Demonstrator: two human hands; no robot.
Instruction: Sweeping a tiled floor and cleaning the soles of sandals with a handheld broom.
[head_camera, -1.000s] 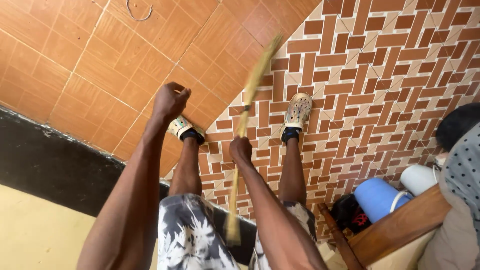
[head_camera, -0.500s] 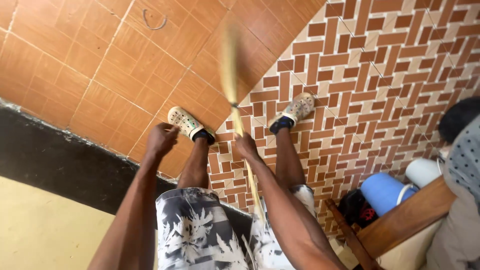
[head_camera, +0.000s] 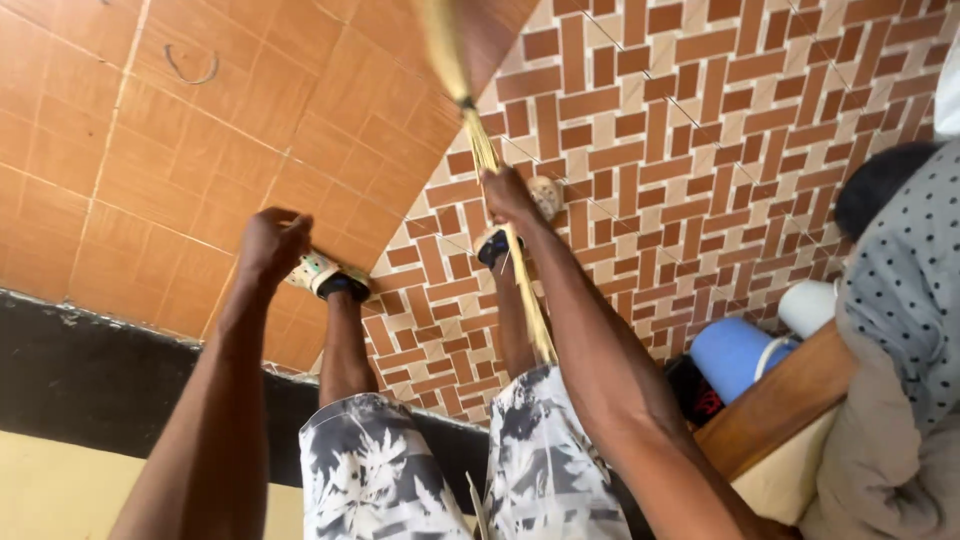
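Over the tiled floor (head_camera: 180, 150), seen from above, the person stands with both arms stretched down and forward. The right hand (head_camera: 507, 193) is clenched around a straw broom (head_camera: 478, 140), a thin bundle of pale yellow fibres bound by a dark band just above the grip; its bristle end fans out blurred toward the far edge of the view, and the handle end runs back along the right forearm to the patterned shorts (head_camera: 380, 480). The left hand (head_camera: 270, 243) is curled into a loose fist; whether anything sits inside it cannot be told. It hovers just over the left shoe (head_camera: 318, 273), a pale perforated clog worn with a dark sock. The right shoe (head_camera: 545, 195) is mostly hidden behind the right hand and the broom. The floor changes under the feet: plain orange squares on the left, a brown-and-cream woven brick pattern on the right. A small curved wire (head_camera: 190, 70) lies on the orange tiles, far left. To the near right stand a blue container (head_camera: 730, 350), a white container (head_camera: 808, 305) and a wooden rail (head_camera: 780, 400), beside another person in a grey dotted garment (head_camera: 905, 290).
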